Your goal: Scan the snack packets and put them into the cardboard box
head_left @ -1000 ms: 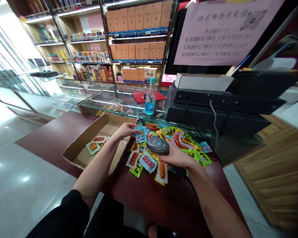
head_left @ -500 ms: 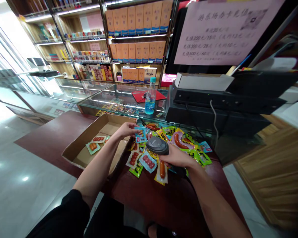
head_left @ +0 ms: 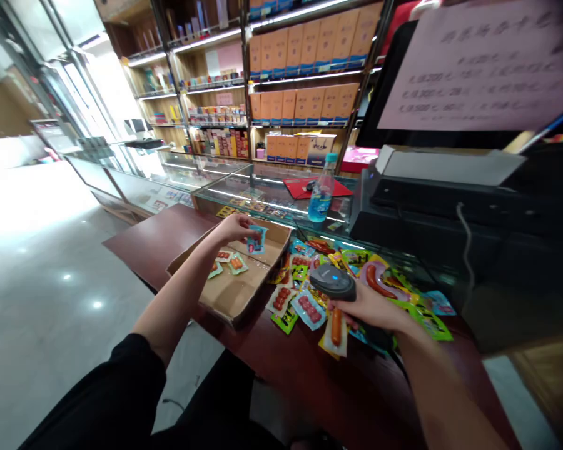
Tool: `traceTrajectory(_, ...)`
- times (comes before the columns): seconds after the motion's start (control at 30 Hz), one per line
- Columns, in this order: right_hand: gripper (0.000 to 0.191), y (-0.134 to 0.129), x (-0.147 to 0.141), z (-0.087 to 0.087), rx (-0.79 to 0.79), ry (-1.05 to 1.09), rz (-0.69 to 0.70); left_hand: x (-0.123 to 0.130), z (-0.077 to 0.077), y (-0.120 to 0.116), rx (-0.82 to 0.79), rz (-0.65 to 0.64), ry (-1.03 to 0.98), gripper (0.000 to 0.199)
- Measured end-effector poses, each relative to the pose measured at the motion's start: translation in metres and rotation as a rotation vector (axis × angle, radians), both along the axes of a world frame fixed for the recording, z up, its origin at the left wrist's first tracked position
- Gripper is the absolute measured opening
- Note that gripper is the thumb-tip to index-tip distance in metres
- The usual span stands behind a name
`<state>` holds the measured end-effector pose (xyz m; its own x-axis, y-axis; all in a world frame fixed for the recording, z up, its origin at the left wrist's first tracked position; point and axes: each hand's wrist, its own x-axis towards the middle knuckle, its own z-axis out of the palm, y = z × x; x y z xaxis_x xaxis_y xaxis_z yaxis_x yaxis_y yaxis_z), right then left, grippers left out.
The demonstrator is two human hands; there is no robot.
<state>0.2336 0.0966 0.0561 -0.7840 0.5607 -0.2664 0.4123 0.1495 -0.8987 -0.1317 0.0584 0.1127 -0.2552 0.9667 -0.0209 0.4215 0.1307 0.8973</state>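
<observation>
My left hand (head_left: 235,229) pinches a small blue snack packet (head_left: 256,240) above the far part of a shallow cardboard box (head_left: 232,311). Several sausage packets (head_left: 237,264) lie inside that box, partly behind my left forearm. My right hand (head_left: 373,307) is wrapped round a dark barcode scanner (head_left: 332,281), whose top shows a small blue light. Its head points left, over a heap of packaged sausages (head_left: 309,309) in clear, yellow, green and blue wrappers. A packet with one long sausage (head_left: 336,328) lies just below the scanner, near my right fingers.
A bottle of blue drink (head_left: 322,190) stands on the glass display counter (head_left: 267,187), beside a red folder (head_left: 296,187). Black equipment with a monitor and a pink paper sign (head_left: 473,69) rises at the right. Shelves of orange boxes (head_left: 304,50) line the back.
My left hand has carried the blue packet left, from the heap's edge to over the box. The scanner's blue light now shows. The view has swung left.
</observation>
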Motion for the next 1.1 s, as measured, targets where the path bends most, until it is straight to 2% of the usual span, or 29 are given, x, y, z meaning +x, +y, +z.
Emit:
traceTrajectory(0.13, 0.024, -0.001, 0.001, 0.010, 0.000, -0.019, -0.006, -0.028, 0.006, -0.026, 0.012, 0.110, 0.126, 0.041)
traceTrajectory(0.23, 0.026, 0.001, 0.004, 0.010, 0.014, -0.012, -0.017, -0.027, 0.004, -0.026, 0.022, 0.120, 0.139, 0.040)
traceTrajectory(0.33, 0.025, 0.006, 0.009, 0.008, 0.039, -0.014, -0.039, -0.006, -0.003, -0.012, 0.019, 0.062, 0.115, 0.039)
traceTrajectory(0.5, 0.019, 0.014, 0.022, 0.009, 0.057, 0.000, -0.102, 0.053, -0.025, 0.030, -0.027, -0.109, 0.091, 0.037)
traceTrajectory(0.6, 0.016, 0.017, 0.029, 0.012, 0.054, -0.011, -0.131, 0.089, -0.040, 0.055, -0.058, -0.209, 0.158, 0.037)
traceTrajectory(0.7, 0.015, 0.018, 0.034, 0.017, 0.053, -0.001, -0.167, 0.116, -0.053, 0.068, -0.071, -0.319, 0.260, 0.035)
traceTrajectory(0.87, 0.014, 0.021, 0.040, 0.019, 0.075, 0.006, -0.182, 0.133, -0.072, 0.069, -0.182, -0.506, 0.328, 0.028)
traceTrajectory(1.1, 0.015, 0.021, 0.040, 0.020, 0.065, -0.026, -0.185, 0.138, -0.085, 0.068, -0.181, -0.586, 0.364, 0.030)
